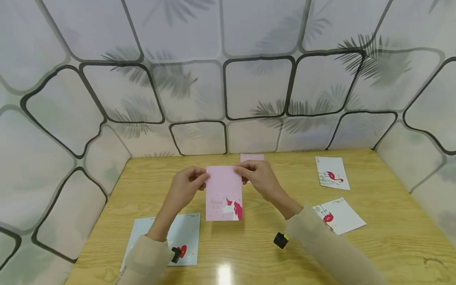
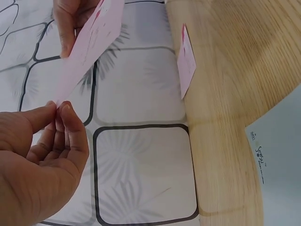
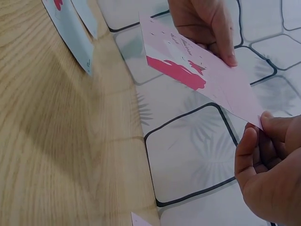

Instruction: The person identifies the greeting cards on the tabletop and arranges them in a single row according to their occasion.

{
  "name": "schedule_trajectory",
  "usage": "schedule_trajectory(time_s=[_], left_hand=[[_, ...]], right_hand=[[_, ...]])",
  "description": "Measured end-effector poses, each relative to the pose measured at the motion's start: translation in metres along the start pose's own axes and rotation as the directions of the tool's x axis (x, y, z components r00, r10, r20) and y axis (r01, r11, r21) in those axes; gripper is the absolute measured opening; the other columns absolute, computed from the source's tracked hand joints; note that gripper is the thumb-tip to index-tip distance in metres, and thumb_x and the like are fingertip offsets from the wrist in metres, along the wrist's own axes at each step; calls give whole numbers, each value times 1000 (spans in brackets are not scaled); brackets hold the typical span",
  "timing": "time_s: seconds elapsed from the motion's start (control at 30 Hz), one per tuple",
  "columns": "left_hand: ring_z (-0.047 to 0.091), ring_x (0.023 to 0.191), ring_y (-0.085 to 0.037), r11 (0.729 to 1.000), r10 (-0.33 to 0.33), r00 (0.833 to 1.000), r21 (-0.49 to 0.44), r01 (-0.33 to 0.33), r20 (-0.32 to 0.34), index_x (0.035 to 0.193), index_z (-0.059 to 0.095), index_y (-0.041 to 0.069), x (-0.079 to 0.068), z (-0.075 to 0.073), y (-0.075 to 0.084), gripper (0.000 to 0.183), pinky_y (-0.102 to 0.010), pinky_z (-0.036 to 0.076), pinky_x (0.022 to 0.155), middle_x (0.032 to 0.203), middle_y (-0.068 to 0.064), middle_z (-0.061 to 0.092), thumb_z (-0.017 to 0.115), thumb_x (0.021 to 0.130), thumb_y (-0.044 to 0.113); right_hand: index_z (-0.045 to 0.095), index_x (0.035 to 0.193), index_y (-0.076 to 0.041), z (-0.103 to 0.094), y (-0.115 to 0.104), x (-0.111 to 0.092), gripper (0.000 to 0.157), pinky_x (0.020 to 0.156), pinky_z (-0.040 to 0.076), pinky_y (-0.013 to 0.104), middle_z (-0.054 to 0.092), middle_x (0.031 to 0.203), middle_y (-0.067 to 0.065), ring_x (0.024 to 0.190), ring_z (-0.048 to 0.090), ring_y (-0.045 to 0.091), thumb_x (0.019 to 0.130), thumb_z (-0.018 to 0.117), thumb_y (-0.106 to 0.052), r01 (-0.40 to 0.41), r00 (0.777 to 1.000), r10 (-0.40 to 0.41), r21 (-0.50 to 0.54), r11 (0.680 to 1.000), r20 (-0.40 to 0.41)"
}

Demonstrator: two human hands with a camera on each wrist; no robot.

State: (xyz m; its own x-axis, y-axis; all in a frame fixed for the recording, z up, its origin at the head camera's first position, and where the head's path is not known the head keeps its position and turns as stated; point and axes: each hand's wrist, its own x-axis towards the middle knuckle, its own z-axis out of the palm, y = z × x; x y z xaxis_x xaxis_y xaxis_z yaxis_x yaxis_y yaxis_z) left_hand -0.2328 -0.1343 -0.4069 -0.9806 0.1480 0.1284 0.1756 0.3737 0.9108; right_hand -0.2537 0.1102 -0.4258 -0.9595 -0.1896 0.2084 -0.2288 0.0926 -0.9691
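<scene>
Both hands hold up a pink card (image 1: 222, 188) with a white-and-red unicorn printed in its lower right corner. My left hand (image 1: 184, 188) pinches its upper left corner between thumb and fingers. At the upper right corner, my right hand (image 1: 261, 182) pinches it the same way. The right wrist view shows the card (image 3: 202, 75) raised off the table, with the right thumb on top of its corner. Behind the right hand lies a second pink card (image 1: 252, 157), partly hidden in the head view.
Under the left forearm lies a light blue card (image 1: 188, 232) with a red heart shape. Two white flamingo cards (image 1: 333, 173) (image 1: 344, 216) lie on the right, the nearer one partly behind the right sleeve. A patterned fabric wall (image 1: 260, 88) borders the wooden table (image 1: 251, 272).
</scene>
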Motion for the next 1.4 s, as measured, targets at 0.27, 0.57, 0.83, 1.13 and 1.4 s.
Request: schedule_trajectory(time_s=[0.27, 0.57, 0.83, 1.13, 1.4], left_hand=[[67, 77, -16, 1000, 10, 999, -20, -11, -43, 106, 72, -2, -1, 2, 1, 17, -40, 62, 76, 90, -10, 71, 70, 101, 14], [68, 74, -23, 1000, 12, 1000, -8, -12, -26, 105, 72, -1, -3, 4, -3, 13, -29, 60, 68, 85, -9, 70, 70, 100, 10], [66, 67, -16, 998, -54, 998, 38, 53, 44, 101, 71, -2, -6, 9, -16, 10, -49, 61, 74, 80, -8, 69, 69, 100, 8], [67, 67, -16, 991, -125, 990, 55, 121, 71, 101, 70, -2, -12, 19, -35, 8, -43, 62, 71, 82, -8, 68, 71, 98, 6], [66, 66, -15, 982, -177, 981, 77, 171, 80, 99, 70, -2, -17, 23, -48, 7, -39, 62, 68, 82, -9, 68, 73, 96, 4]], right_hand=[[77, 110, 4, 4, 1, -12, 23, 66, 57, 28, 71, 81, 5, 67, 61, 15, 100, 71, -15, -56, 998, 56, 1, 998, 28], [74, 112, 10, 2, 0, -19, 22, 63, 56, 24, 71, 82, 7, 67, 62, 14, 99, 70, -7, -89, 995, 86, 55, 995, 40], [75, 104, 9, 5, 14, -26, 17, 59, 56, 24, 71, 80, 8, 60, 62, 13, 94, 76, -5, -164, 986, 163, 53, 985, 22], [75, 104, 9, 10, 31, -36, 15, 59, 58, 24, 69, 76, 7, 59, 61, 12, 95, 74, -3, -230, 973, 229, 22, 973, 32], [74, 101, 12, 18, 45, -40, 15, 57, 57, 24, 67, 73, 7, 58, 61, 11, 94, 74, -1, -259, 965, 258, 11, 966, 51]])
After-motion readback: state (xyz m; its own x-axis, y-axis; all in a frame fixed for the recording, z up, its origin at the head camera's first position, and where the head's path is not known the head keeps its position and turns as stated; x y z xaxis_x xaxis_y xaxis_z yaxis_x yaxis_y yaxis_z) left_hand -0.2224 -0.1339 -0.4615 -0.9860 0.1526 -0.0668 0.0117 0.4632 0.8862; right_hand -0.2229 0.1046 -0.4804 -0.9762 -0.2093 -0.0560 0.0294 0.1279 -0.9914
